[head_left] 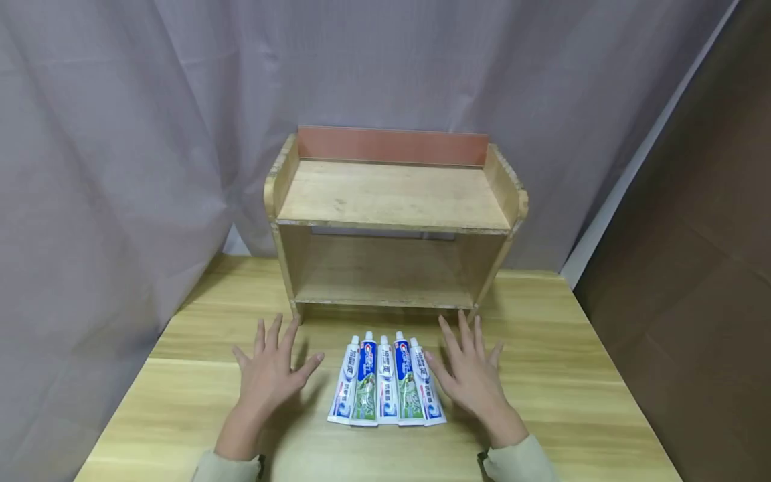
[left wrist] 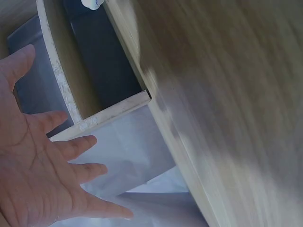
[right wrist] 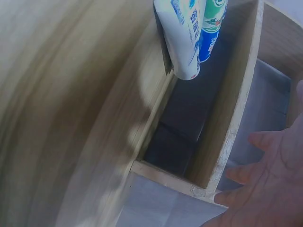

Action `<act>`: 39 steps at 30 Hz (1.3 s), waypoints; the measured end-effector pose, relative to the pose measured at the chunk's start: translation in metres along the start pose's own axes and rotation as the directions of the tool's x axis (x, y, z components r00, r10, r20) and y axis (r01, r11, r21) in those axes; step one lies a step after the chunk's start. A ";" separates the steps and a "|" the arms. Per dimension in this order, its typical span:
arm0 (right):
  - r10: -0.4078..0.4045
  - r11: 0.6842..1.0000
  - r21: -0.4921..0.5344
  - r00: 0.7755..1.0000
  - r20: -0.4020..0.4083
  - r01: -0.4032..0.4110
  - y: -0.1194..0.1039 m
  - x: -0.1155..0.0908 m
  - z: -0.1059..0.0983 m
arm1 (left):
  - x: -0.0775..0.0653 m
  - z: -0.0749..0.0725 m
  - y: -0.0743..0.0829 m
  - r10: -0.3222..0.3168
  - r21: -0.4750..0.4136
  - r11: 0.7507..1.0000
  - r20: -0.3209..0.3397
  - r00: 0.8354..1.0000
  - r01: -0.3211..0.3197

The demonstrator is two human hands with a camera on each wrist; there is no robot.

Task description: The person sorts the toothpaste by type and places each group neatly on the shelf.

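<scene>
Several toothpaste tubes lie side by side on the table, caps toward the shelf. White tubes (head_left: 387,385) alternate with blue-and-green ones (head_left: 366,385), and the outer tubes slant inward at the cap end. My left hand (head_left: 270,377) is spread to the left of the row, apart from it, holding nothing. To the right, my right hand (head_left: 477,381) has its fingers spread too; its thumb is close to the rightmost white tube (head_left: 424,385), and I cannot tell whether they touch. The right wrist view shows a white tube (right wrist: 182,42) and part of a green-and-blue one (right wrist: 211,30).
Behind the tubes stands a two-tier wooden shelf (head_left: 391,194) with a reddish back strip (head_left: 391,146). It rests on the wood-grain table (head_left: 542,375). Grey curtain (head_left: 120,167) hangs behind and at the left; a brown surface (head_left: 693,268) rises on the right.
</scene>
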State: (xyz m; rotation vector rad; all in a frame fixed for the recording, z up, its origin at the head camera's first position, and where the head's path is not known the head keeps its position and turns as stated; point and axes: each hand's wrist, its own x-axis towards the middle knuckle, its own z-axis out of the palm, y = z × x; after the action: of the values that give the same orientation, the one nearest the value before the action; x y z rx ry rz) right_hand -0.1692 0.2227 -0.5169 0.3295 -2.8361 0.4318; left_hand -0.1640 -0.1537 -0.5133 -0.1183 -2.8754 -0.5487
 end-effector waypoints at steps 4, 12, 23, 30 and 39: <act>-0.003 1.000 0.008 1.000 -0.002 0.003 0.000 0.005 -0.003 | 0.005 -0.002 0.000 0.007 -0.006 1.000 -0.016 1.000 -0.007; -0.033 0.998 0.060 0.999 -0.038 0.035 -0.001 0.007 -0.004 | 0.008 -0.004 0.000 -0.004 -0.022 1.000 0.002 1.000 0.004; -0.026 0.998 0.063 0.999 -0.043 0.029 -0.002 0.008 -0.002 | 0.013 -0.003 -0.002 -0.007 -0.030 1.000 -0.013 1.000 0.007; -0.079 0.987 0.134 0.995 -0.055 0.085 -0.001 0.008 0.003 | 0.037 -0.021 -0.008 -0.014 -0.075 0.997 -0.050 0.999 0.010; -0.053 0.986 0.160 0.999 -0.012 0.054 -0.001 0.006 0.006 | 0.061 -0.031 -0.014 -0.022 -0.179 0.984 -0.107 0.994 0.002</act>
State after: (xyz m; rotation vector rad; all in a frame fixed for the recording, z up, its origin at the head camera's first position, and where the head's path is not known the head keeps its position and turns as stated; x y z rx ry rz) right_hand -0.1756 0.2184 -0.5205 0.4330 -2.7835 0.6501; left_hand -0.2190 -0.1756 -0.4762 -0.0955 -2.7189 -0.7903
